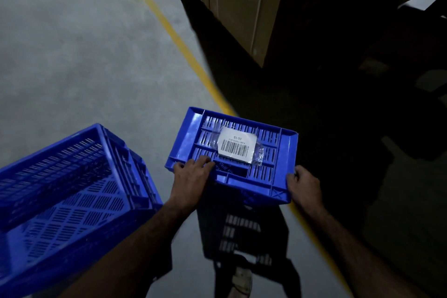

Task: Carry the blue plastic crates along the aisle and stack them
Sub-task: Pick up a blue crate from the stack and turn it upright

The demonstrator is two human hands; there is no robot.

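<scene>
A blue plastic crate (266,176) hangs in front of me, tipped so that one slotted side faces up, with a white barcode label (235,145) in a clear sleeve on it. My left hand (191,181) grips its near left edge, fingers over the slots. My right hand (306,189) clasps its near right corner. A second blue crate (67,198) lies at the lower left, its open inside facing me, apart from both hands. What it rests on is hidden.
A yellow floor line (179,43) runs diagonally along the grey concrete aisle. Tall cardboard boxes (242,2) on dark racking stand to the right of it. My foot (242,278) shows below the held crate. The right side is in deep shadow.
</scene>
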